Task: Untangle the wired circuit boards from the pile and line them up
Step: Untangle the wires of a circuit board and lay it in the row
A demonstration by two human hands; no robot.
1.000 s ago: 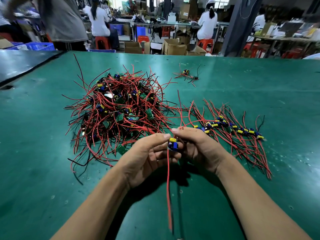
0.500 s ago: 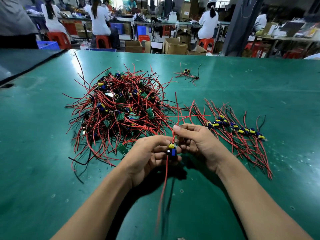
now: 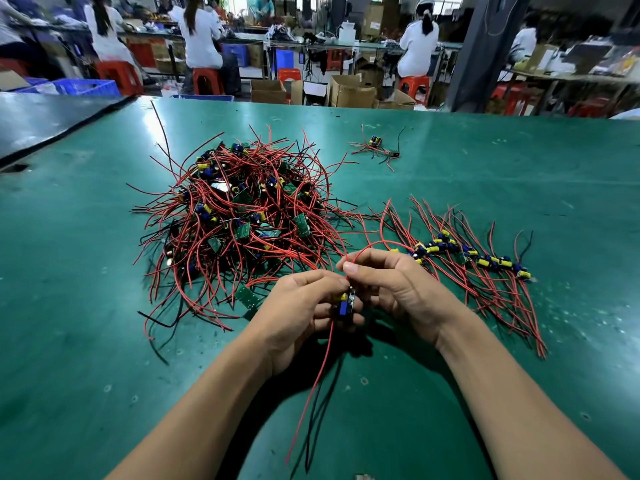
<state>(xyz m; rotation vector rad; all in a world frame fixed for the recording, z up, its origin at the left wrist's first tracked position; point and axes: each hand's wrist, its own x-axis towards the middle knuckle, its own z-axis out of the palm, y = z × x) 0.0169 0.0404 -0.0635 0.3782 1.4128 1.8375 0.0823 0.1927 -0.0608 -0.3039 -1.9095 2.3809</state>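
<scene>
At table (image 3: 519, 174) front-centre: gripping one circuit board (image 3: 344, 304) w/ left hand (image 3: 298, 310), lower in the fingers than 1 s ago; pinching its red lead (image 3: 381, 241) w/ right hand (image 3: 401, 289), now lifted off the board & drawing wire up. Prob nearly free, not yet lined up. Left of centre, tangled pile (image 3: 235, 216), big. Right side, row of sorted boards (image 3: 467, 256) just beside right hand. Toward far edge, stray board (image 3: 375, 143). Lead looping over row's wires, poss snag.

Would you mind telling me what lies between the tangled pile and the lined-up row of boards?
In the head view, only loose red wires cross between the pile and the row; no board shows there.
</scene>
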